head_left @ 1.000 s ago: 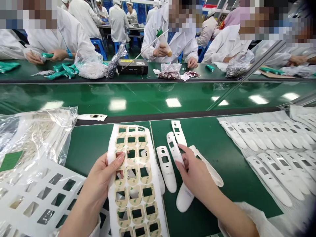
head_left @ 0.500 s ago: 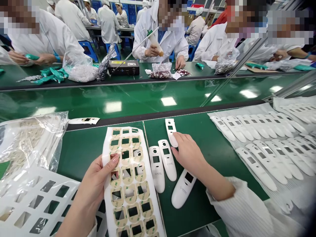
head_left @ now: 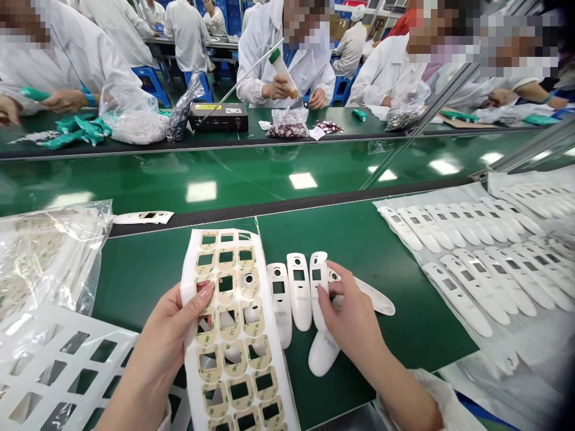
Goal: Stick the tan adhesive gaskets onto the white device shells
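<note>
My left hand [head_left: 168, 326] grips the left side of a white sheet [head_left: 225, 336] of beige adhesive stickers with square cut-outs, thumb on top. My right hand [head_left: 354, 317] is closed around a white plastic casing [head_left: 317, 302] with a small window, holding it nearly upright in line with two others. A second casing [head_left: 299, 302] stands just left of it, and a third casing [head_left: 279, 320] lies partly behind the sheet's edge. Below the held one, another casing [head_left: 324, 354] is partly covered. One more casing [head_left: 377, 296] sticks out to the right behind my fingers.
Rows of white casings [head_left: 458, 293] lie on wrapping at right. A clear bag [head_left: 49, 263] and a cut-out white sheet [head_left: 54, 371] lie at left. A single casing [head_left: 144, 217] rests on the black ledge. Beyond the green conveyor [head_left: 251, 173], co-workers handle parts.
My right hand has drawn the casing from farther back toward me, beside the two upright ones. A casing now shows to the right behind my fingers. The view has shifted slightly.
</note>
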`<state>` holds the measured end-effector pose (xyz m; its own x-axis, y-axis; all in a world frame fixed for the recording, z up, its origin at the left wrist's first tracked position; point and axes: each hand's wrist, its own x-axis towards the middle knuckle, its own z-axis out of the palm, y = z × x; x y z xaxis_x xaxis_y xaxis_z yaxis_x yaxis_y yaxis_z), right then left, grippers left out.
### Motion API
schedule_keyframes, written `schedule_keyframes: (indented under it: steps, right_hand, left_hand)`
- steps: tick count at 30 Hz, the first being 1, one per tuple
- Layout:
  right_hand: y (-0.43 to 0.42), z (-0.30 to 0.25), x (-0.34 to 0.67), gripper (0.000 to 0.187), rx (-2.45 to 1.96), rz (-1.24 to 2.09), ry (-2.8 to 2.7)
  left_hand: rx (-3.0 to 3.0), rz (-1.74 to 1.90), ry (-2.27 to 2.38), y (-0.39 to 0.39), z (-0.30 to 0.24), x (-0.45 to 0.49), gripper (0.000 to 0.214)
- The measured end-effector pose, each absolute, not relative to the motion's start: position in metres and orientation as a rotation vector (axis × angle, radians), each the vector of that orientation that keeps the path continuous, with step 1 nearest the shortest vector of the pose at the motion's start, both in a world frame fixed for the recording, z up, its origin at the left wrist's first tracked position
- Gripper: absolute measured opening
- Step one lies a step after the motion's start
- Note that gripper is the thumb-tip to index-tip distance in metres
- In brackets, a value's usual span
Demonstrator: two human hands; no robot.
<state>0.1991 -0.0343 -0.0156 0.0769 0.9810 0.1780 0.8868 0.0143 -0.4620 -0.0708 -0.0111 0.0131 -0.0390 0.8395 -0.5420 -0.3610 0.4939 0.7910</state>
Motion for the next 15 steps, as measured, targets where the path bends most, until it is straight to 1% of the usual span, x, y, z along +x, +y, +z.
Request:
schedule_keyframes:
  steps: [6, 10, 15]
  right_hand:
    - [-0.039, -0.024, 0.207, 0.028, -1.901, 0.095, -1.859]
    - [-0.046, -0.021, 0.231, 0.028, -1.923, -0.023, -1.912]
    - [-0.050, -0.024, 0.266, 0.027, -2.004, -0.016, -1.961]
  left_hand:
    - [0.482, 1.027, 1.284, -0.011, 0.012, -0.070, 0.039]
    - [0.487, 1.022, 1.277, -0.012, 0.012, -0.069, 0.038]
    - [0.506, 1.012, 1.271, -0.012, 0.008, -0.071, 0.038]
